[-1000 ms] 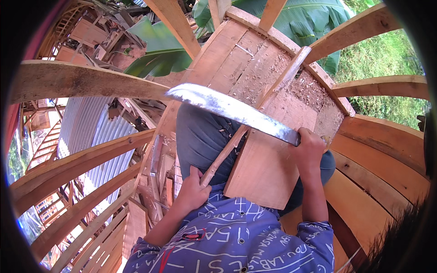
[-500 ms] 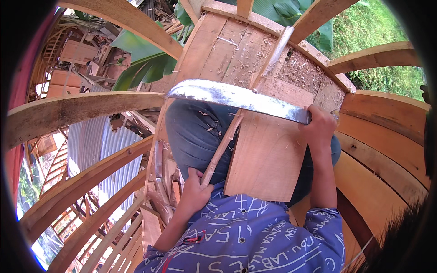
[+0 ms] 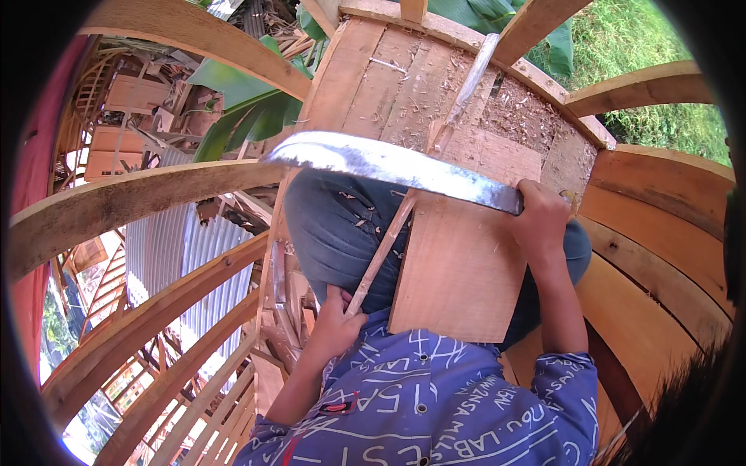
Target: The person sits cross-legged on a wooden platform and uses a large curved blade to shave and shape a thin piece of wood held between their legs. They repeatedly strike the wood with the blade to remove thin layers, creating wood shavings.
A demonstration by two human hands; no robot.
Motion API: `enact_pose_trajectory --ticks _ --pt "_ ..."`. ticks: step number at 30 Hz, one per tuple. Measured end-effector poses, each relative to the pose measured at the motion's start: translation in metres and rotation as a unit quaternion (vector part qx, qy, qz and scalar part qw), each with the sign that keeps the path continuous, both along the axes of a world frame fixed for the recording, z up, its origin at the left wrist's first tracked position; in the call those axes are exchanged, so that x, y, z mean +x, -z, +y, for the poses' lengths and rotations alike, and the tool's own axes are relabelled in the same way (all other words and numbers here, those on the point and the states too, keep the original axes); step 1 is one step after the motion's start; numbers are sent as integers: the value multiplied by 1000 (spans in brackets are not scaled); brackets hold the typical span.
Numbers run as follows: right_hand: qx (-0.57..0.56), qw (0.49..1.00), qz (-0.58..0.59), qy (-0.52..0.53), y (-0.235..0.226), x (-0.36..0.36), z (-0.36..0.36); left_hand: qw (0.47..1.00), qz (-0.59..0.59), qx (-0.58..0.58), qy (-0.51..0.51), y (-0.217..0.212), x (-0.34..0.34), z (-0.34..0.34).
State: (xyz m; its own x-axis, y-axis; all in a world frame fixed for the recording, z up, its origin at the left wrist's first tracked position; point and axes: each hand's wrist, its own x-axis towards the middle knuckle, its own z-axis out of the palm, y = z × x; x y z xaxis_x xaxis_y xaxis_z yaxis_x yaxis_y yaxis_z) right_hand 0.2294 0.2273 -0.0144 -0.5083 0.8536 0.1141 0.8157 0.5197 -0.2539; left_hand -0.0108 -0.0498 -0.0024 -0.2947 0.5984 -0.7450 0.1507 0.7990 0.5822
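Observation:
My right hand (image 3: 542, 216) is closed round the handle of a machete (image 3: 388, 165), its long, broad, shiny blade reaching leftward over my knee and across a wooden stick (image 3: 386, 242). The near end of that stick is gripped in my left hand (image 3: 336, 320). From there it slants away and to the right, with its pale far end near the edge of the floor. Part of the stick is hidden behind the blade. A flat wooden board (image 3: 462, 268) lies across my lap, right of the stick.
Wood shavings (image 3: 509, 120) are scattered on the plank floor (image 3: 357, 78). Curved wooden slats (image 3: 148, 186) rise at the left, with corrugated metal sheets (image 3: 206, 256) beyond them. Orange-brown planks (image 3: 653, 256) form the right side. Banana leaves (image 3: 249, 101) and grass (image 3: 622, 46) show outside.
The machete blade has swung slightly, its tip shifting left and up. My right hand still holds its handle, and the left keeps its grip on the stick. The whole view has shifted a little.

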Motion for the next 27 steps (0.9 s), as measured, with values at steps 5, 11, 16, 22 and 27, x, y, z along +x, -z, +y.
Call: enact_pose_trajectory --ticks 5,11,16,22,27 --pt "13 1000 3 24 -2 -5 11 999 -36 -15 -31 -6 -2 0" --pt "-23 1000 -9 3 -2 -1 -2 1000 -17 -22 6 -7 1 7" --pt "6 998 -27 49 4 7 22 999 -30 -39 -16 -6 1 4" --pt "6 1000 -8 -14 -6 -5 -3 999 -23 -27 -3 -6 3 4" --pt "42 997 1 58 10 13 23 999 -9 -49 9 -8 3 8"
